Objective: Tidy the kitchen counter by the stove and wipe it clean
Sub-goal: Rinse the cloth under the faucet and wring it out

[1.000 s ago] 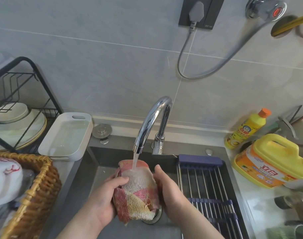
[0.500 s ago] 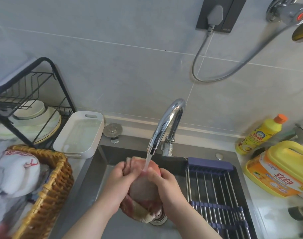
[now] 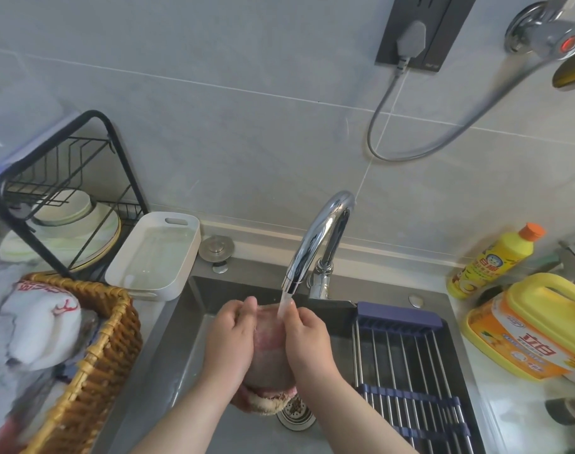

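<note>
Over the grey steel sink (image 3: 181, 329), both hands clasp a wet pink and cream dishcloth (image 3: 269, 345) under the stream from the curved chrome tap (image 3: 323, 231). The left hand (image 3: 228, 337) curls round the cloth's left side, the right hand (image 3: 307, 340) round its right, fingers bent and pressing in. The cloth's frayed cream end hangs right by the round metal drain strainer (image 3: 296, 416). A blue-framed steel roll-up rack (image 3: 407, 358) lies across the sink's right half
</note>
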A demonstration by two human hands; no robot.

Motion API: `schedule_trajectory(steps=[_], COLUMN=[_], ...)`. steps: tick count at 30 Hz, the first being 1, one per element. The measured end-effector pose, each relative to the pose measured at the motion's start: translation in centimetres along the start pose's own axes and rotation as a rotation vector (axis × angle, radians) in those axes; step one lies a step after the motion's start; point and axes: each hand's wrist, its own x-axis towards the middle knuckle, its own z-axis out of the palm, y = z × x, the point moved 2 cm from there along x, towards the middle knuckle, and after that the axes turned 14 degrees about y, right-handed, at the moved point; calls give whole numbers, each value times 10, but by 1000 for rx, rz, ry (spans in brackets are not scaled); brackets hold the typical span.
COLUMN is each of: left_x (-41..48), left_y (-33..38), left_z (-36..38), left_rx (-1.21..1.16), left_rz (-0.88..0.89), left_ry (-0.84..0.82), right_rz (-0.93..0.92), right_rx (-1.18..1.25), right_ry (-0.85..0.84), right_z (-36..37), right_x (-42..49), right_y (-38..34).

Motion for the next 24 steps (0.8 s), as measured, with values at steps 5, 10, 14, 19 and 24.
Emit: schedule_trajectory(steps=[5, 10, 14, 19, 24], left_x=[1, -3, -2, -9, -14], left_y=[-7, -11, -11, -2, 7], left_z=[1, 0, -5, -9, -7], left_rx=[-67, -94, -129, -119, -111], left_rz=[-50, -62, -134, -161, -206], left_ry=[-89, -171, -118, -161, -195], right_rz=[0, 29, 202, 203, 253], right_rx=[33, 69, 195, 185, 167], right_ry=[-51, -116, -147, -138, -124], right_z=[1, 0, -4, -11, -12], right_x=[2, 3, 1, -7, -11], right_y=[5, 1, 4, 7, 1])
